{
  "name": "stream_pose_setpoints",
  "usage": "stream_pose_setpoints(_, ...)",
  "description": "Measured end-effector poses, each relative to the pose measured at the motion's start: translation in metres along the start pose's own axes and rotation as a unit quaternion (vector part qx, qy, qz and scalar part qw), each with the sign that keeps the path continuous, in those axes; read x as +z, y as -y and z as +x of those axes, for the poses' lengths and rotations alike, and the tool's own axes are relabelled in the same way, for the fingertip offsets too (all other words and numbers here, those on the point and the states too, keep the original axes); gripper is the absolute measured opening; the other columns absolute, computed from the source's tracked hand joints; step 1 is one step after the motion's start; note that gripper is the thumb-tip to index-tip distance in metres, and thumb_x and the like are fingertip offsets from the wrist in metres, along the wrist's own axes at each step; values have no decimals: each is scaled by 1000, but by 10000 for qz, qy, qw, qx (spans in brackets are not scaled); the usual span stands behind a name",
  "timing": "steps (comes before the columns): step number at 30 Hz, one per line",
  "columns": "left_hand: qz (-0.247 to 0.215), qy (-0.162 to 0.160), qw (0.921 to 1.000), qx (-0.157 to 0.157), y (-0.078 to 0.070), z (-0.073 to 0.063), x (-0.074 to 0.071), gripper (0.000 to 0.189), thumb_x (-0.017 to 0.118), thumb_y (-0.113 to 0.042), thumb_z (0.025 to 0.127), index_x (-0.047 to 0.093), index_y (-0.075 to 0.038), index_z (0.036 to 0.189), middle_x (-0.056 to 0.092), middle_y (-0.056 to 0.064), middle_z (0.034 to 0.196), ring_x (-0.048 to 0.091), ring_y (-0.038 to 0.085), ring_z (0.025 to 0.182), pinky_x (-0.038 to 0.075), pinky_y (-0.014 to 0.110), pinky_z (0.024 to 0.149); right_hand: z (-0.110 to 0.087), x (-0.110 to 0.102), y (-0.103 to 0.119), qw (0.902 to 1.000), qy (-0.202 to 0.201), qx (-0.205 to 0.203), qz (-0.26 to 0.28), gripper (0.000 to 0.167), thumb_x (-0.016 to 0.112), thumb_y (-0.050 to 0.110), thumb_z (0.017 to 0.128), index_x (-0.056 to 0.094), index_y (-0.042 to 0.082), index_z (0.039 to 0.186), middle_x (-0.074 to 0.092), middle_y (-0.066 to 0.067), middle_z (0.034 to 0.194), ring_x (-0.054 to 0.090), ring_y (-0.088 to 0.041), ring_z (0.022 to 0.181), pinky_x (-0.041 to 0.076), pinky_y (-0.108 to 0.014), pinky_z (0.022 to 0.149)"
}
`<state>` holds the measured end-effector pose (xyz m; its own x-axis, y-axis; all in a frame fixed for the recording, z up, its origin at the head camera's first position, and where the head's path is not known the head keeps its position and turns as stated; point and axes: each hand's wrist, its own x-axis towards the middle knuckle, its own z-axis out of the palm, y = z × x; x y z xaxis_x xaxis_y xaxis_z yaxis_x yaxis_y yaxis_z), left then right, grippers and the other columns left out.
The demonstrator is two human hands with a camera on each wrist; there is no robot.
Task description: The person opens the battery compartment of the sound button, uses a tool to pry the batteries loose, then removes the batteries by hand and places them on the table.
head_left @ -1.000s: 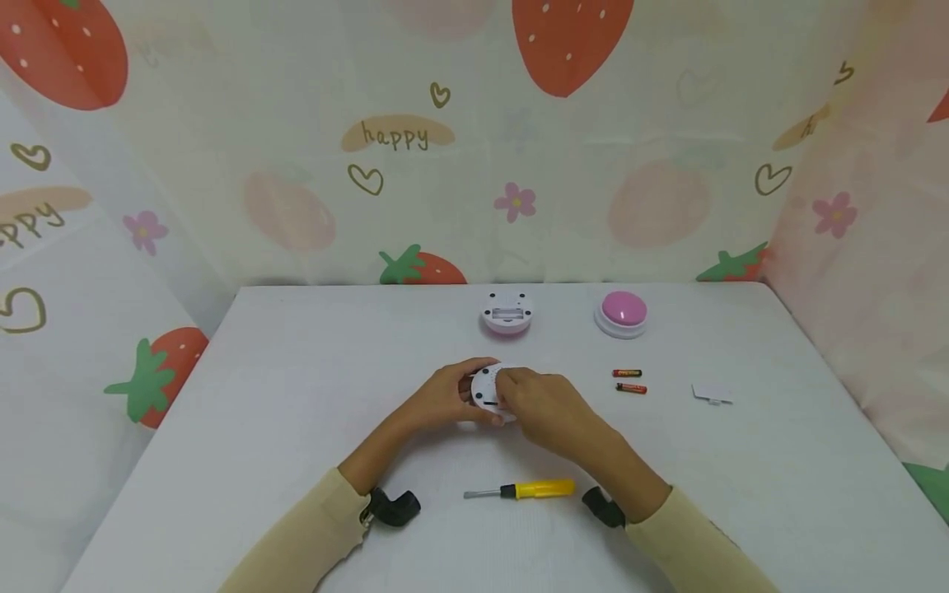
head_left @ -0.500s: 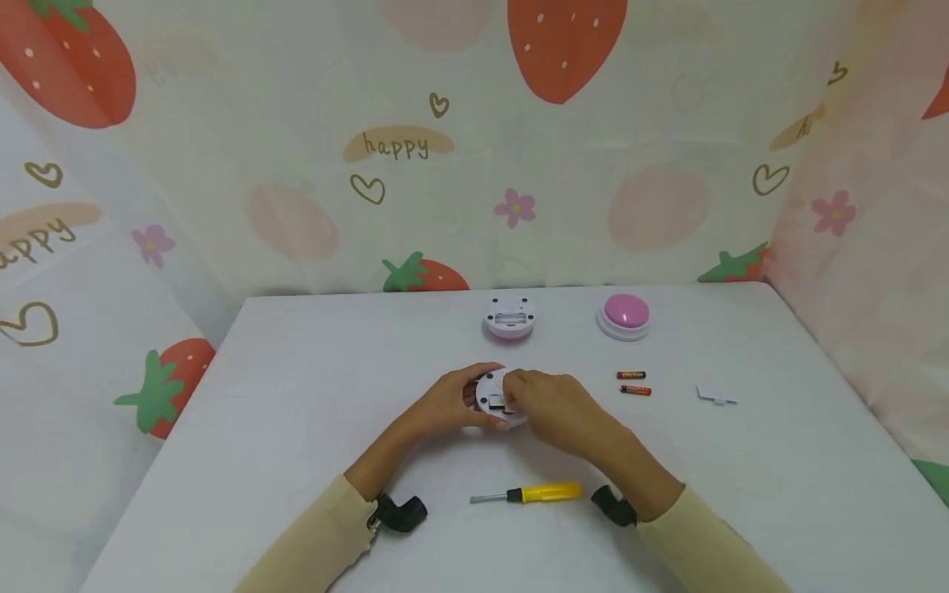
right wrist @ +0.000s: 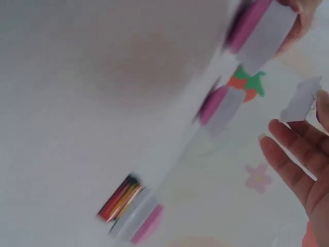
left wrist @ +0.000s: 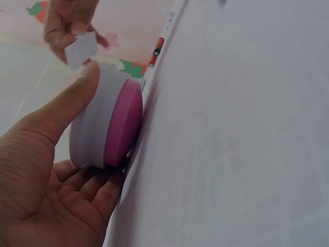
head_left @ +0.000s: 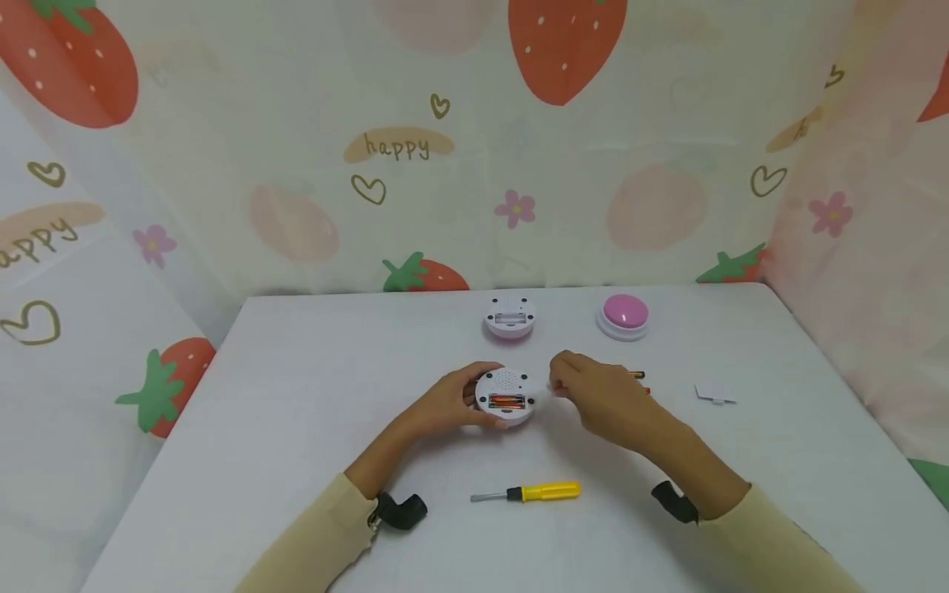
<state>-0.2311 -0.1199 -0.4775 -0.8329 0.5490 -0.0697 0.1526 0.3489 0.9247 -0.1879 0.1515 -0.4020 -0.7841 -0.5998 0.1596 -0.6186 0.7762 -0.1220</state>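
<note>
My left hand (head_left: 445,399) grips a round push button (head_left: 506,379) by its side, thumb near the front and fingers round the back. The button lies upside down, its pink cap (left wrist: 123,123) facing the table in the left wrist view. Its white underside shows an uncovered compartment with orange batteries (head_left: 507,402) in it. Just right of the button, raised, my right hand (head_left: 604,399) pinches a small white battery cover (right wrist: 302,100) between thumb and fingers.
Two loose batteries (head_left: 637,375) are partly hidden behind my right hand. Farther right lies another white cover (head_left: 715,393). A yellow-handled screwdriver (head_left: 544,492) rests in front. At the back are an upturned push button (head_left: 510,317) with a bare compartment and an upright pink one (head_left: 624,315).
My right hand has lifted the cover off the button's underside and moved right, exposing the batteries inside. My left hand still holds the button in place.
</note>
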Motion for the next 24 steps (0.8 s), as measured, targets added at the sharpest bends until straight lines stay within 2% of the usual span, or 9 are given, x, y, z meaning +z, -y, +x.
stream_pose_setpoints(10,133,11,9999,18,0,-1,-1,85,90,-23,79,45,-16,151,57,3,141,58,17,123,47,32,107,-49,0,-49,9967,-656,-192,-441,24,80,6,87,60,11,99,60,0,100,56,-12,81,53,-21,59)
stream_pose_setpoints(17,-125,46,9999,-39,1,-2,-1,83,89,-20,80,45,-15,150,55,4,143,56,18,126,47,32,107,-79,2,-77,9969,-693,54,-376,24,79,5,87,59,13,98,58,2,93,52,-10,76,46,-20,52)
stream_pose_setpoints(24,-139,95,9998,-52,-1,-2,-1,84,90,-21,79,45,-16,150,55,3,143,56,17,127,46,31,108,-109,4,-102,9957,-757,-4,-539,29,81,0,82,60,14,95,56,5,91,50,-8,74,46,-21,51)
